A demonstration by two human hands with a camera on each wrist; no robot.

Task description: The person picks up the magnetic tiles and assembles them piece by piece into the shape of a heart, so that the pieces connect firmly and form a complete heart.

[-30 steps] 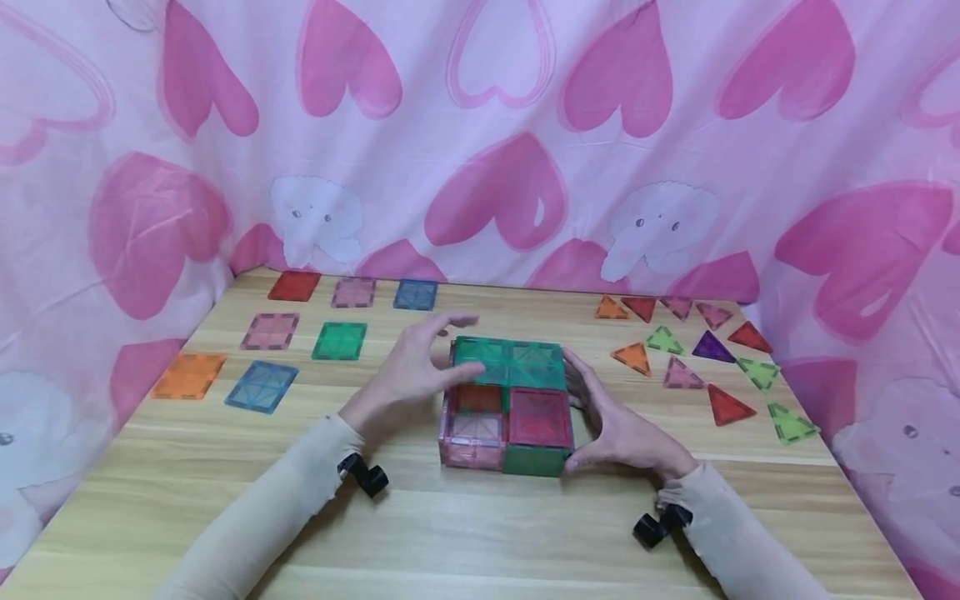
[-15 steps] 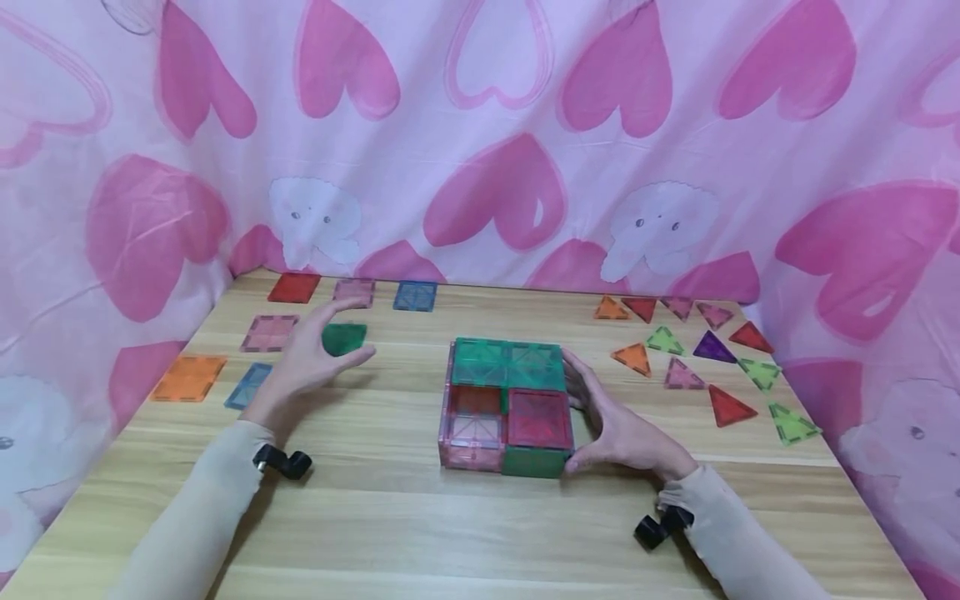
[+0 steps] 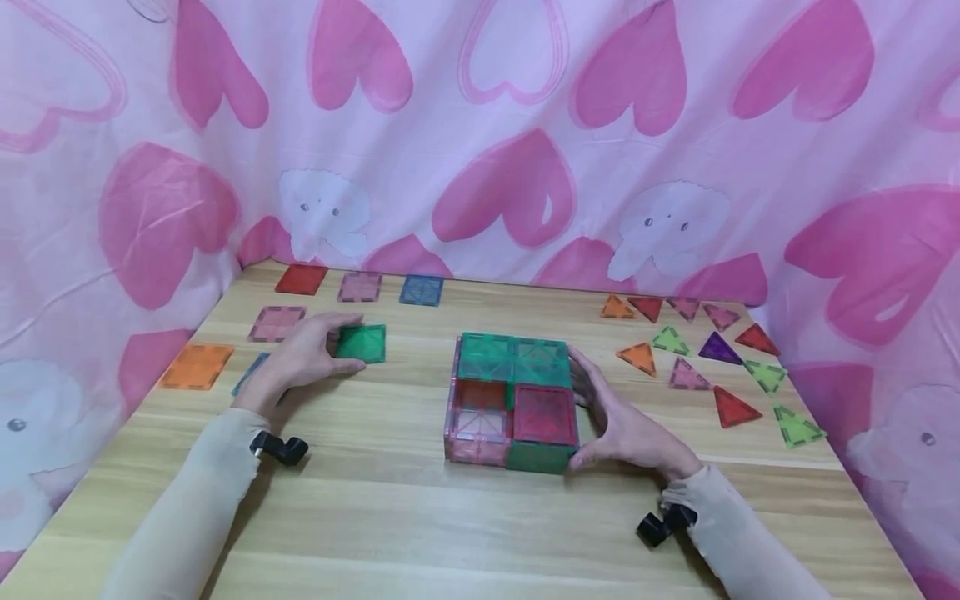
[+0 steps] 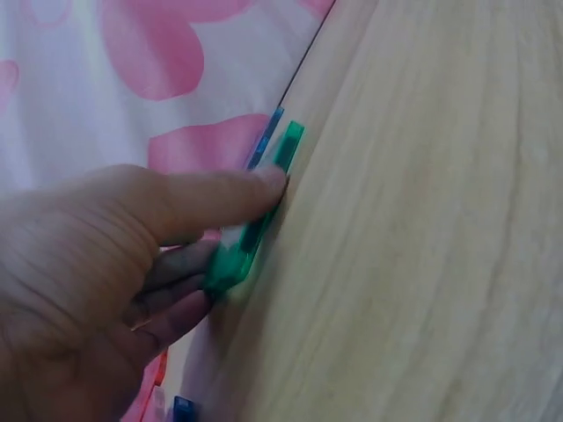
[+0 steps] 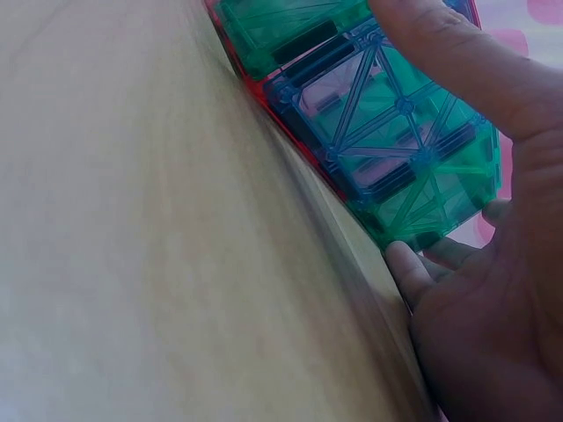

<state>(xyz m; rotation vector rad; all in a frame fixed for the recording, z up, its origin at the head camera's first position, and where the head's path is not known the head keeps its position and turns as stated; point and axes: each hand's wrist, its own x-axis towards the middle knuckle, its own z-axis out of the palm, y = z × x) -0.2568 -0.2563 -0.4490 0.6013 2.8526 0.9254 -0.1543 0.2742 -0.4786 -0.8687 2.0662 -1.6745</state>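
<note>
A low box of translucent magnetic tiles (image 3: 542, 414) stands mid-table. Two green squares cover the back of its top and a red one the front right; through the front-left part its inside shows. My right hand (image 3: 626, 429) holds the box's right side, thumb at the near corner and fingers round the far one. In the right wrist view, a blue tile (image 5: 387, 114) and green ones make up that side. Over on the left, my left hand (image 3: 300, 360) pinches a green square tile (image 3: 365, 342) between thumb and fingers. The left wrist view has this green tile (image 4: 286, 149) tilted near the tabletop.
Left of the box lie loose square tiles: red (image 3: 301, 279), pink (image 3: 360, 287), blue (image 3: 422, 290), another pink tile (image 3: 276, 322) and orange (image 3: 197, 367). A blue tile (image 3: 249, 375) is partly behind my left hand. Several triangle tiles (image 3: 720, 347) lie at right. A heart-patterned curtain (image 3: 510, 192) borders the table.
My left hand has left the box, moved left to the green square tile and taken hold of it. The tile has shifted slightly right. My right hand has stayed at the box.
</note>
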